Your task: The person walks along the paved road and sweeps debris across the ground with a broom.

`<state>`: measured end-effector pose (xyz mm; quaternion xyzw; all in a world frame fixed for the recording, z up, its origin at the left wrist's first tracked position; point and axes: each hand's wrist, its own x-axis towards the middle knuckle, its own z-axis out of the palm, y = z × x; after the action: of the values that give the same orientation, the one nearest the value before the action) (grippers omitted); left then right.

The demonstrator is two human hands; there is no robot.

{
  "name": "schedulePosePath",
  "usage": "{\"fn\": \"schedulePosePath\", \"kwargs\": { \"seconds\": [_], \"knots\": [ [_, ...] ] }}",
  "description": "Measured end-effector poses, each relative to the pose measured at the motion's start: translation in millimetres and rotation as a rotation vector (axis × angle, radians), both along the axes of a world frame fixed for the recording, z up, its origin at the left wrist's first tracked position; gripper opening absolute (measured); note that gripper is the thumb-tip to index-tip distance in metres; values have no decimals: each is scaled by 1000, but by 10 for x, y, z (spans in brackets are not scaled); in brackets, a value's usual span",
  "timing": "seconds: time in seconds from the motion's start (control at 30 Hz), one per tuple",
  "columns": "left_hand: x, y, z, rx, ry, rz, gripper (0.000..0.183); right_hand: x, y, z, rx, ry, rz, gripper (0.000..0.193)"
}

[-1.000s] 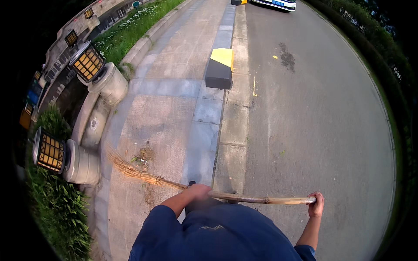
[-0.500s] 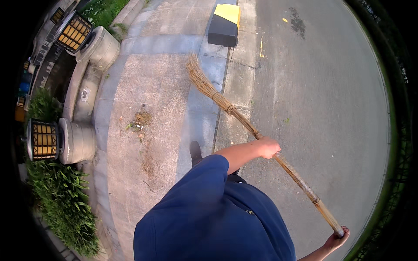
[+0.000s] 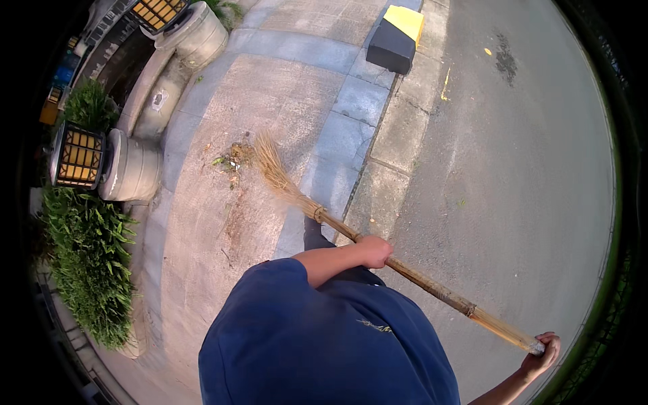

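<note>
A long broom (image 3: 426,283) with a bamboo handle and a head of bound twigs lies slantwise across my front. My left hand (image 3: 373,252) is closed around the handle a short way behind the bound head. At the handle's butt end, on the right, my right hand (image 3: 545,351) is wrapped round the pole. The twig bristles (image 3: 272,165) are over the paved walkway, their tips right beside a small heap of dry leaves and litter (image 3: 237,156). A thin trail of brown debris (image 3: 233,219) runs from the heap toward me.
A black and yellow block (image 3: 395,40) stands at the kerb ahead. On the right is the grey road (image 3: 513,202). Along the left are a round stone pillar (image 3: 135,165) with a lantern (image 3: 79,155), a second pillar farther off, and green shrubs (image 3: 88,263).
The broom head has swung left and nearer, from beside the kerb to the edge of the debris heap. Both hands keep their hold, and the whole view has shifted.
</note>
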<state>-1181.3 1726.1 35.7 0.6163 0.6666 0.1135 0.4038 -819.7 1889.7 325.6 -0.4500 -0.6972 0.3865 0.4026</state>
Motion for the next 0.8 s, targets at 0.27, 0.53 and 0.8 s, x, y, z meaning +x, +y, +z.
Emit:
{"fn": "schedulePosePath", "kwargs": {
  "seconds": [0.27, 0.53, 0.8],
  "knots": [
    [-126, 347, 384, 66, 40, 93, 17, 197, 1184, -194, -138, 238, -34, 25],
    [-1490, 409, 121, 287, 226, 507, 14, -1649, 755, 165, 218, 63, 316, 26],
    [-1293, -1005, -123, 104, 174, 750, 13, -2681, 540, -88, 50, 93, 705, 23]
  ]
}}
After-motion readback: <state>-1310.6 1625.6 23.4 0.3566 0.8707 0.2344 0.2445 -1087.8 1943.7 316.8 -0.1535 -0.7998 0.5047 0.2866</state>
